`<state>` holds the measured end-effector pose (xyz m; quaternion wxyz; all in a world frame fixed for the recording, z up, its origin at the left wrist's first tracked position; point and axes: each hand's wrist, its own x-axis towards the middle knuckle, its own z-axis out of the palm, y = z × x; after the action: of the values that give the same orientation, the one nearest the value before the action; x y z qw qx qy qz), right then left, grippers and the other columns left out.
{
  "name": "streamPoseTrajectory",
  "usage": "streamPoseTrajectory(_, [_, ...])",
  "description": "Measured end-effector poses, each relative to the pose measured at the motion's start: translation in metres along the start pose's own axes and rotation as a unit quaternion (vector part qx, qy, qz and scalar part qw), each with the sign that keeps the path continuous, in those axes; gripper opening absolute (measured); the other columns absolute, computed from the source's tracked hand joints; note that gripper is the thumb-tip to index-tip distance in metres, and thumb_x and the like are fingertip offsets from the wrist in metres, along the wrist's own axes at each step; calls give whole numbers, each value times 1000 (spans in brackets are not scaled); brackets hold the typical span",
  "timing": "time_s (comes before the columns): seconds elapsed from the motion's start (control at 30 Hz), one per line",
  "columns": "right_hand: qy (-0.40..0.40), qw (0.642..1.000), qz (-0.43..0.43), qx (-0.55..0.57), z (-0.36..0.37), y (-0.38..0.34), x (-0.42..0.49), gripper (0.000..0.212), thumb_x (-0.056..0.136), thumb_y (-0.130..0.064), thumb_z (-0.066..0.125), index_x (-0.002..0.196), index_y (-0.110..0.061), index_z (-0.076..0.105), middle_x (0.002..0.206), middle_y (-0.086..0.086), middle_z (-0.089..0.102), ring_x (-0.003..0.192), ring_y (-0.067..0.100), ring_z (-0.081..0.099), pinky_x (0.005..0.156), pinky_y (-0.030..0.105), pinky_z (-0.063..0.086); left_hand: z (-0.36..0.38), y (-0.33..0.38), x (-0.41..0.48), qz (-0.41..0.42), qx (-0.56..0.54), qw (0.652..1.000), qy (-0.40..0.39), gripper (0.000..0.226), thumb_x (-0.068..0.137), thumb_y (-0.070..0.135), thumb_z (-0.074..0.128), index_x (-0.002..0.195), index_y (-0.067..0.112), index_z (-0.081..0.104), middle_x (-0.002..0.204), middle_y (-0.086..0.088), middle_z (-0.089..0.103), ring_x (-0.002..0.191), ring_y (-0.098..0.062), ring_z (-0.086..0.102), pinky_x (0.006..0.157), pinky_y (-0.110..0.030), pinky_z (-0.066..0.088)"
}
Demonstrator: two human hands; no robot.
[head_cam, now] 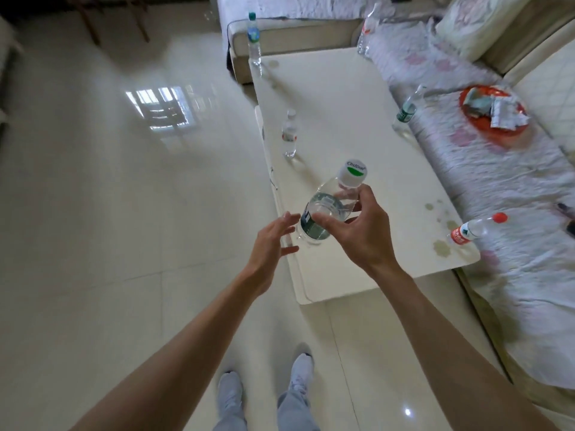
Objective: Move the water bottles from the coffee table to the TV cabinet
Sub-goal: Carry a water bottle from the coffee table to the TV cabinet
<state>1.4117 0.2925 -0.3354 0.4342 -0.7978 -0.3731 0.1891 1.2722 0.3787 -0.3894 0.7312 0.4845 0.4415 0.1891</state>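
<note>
My right hand [357,234] grips a clear water bottle with a white and green cap [334,197], held tilted above the near left edge of the white coffee table [342,119]. My left hand [273,241] is beside the bottle's base, fingers spread and holding nothing. Several other bottles stand on the table: a small red-label one [289,136] at the left edge, a green-capped one [253,38] at the far left corner, a green-label one [407,108] at the right edge, a red-capped one [473,230] at the near right corner, and one [365,32] at the far right corner.
A sofa with a floral cover [497,181] runs along the table's right side and carries a red plate of wrappers [493,110]. Another sofa section [295,32] stands behind the table. Glossy tile floor [124,213] lies to the left. My feet [264,384] are near the table's end.
</note>
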Motion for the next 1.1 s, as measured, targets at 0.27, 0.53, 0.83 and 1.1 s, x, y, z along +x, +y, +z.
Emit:
streamPoseTrajectory(0.27, [-73,989,-119,-43,3,-93,6,71,71,-49,80,125,-13,52,115,4,68,90,18,67,79,31,59,-30,56,-60,38,-74,992,93,50,104,39,35,118,4,67,118,-10,69,114,-22,61,86,-39,53])
streamPoseTrajectory(0.53, [-165,964,-205,-42,59,-170,-15,75,71,-49,80,128,-10,53,116,8,68,91,20,69,78,29,58,-99,61,-117,68,-147,965,207,46,102,38,38,114,6,70,117,-12,70,117,-27,61,96,-51,51])
streamPoseTrajectory(0.83, [-268,924,-271,-35,170,-255,-81,77,72,-47,80,130,-6,50,115,10,68,93,22,70,80,36,60,-220,47,-197,90,-194,925,313,43,101,36,40,107,7,71,116,-13,69,114,-27,61,94,-50,52])
streamPoseTrajectory(1.1, [-324,893,-312,-31,278,-344,-158,74,74,-41,81,132,-7,50,118,9,67,94,21,69,79,29,58,-351,40,-273,113,-219,894,375,31,94,24,48,98,7,72,118,-22,66,108,-28,62,92,-53,54])
